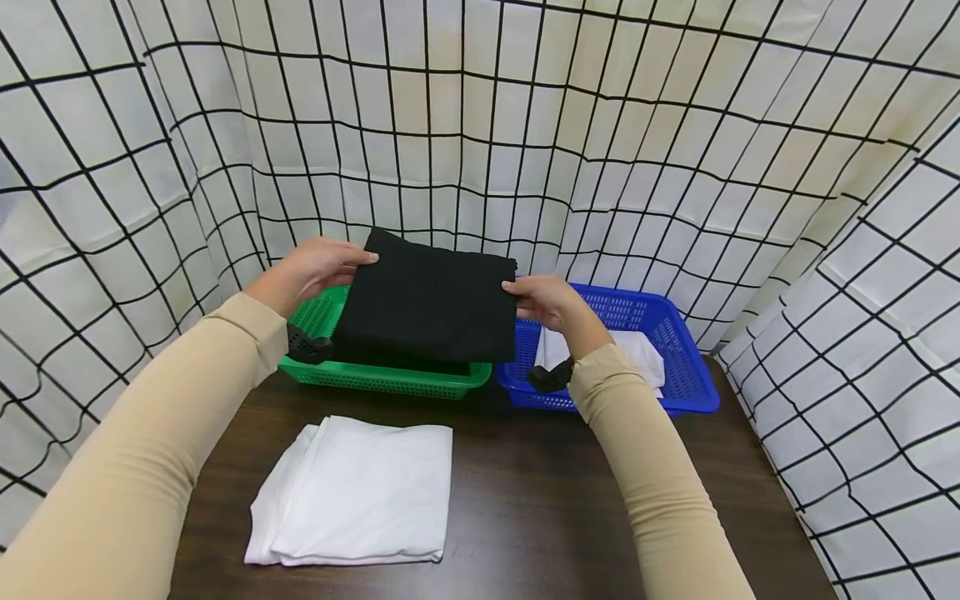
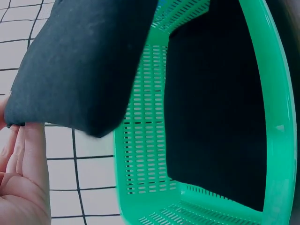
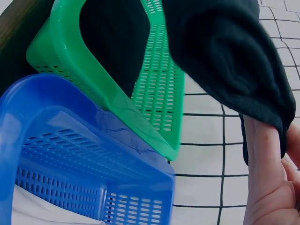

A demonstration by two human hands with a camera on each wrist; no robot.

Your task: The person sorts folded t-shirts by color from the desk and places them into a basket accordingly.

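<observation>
A folded black cloth [image 1: 435, 300] hangs between both hands above the green basket [image 1: 390, 379]. The left hand [image 1: 318, 265] pinches its upper left corner, thumb in front and fingers behind. On the other side, the right hand [image 1: 547, 302] pinches the right edge the same way. Inside the green basket lies another black folded cloth [image 2: 215, 112], seen in the left wrist view; the held cloth is apart from it there. In the right wrist view the held cloth [image 3: 229, 51] droops over the fingers.
To the right, a blue basket [image 1: 686, 367] holds white cloth [image 1: 637, 354] and stands against the green one. A folded white cloth [image 1: 367, 492] lies on the dark wooden table [image 1: 540, 508] in front. Grid-lined white curtains [image 1: 525, 100] enclose the back and sides.
</observation>
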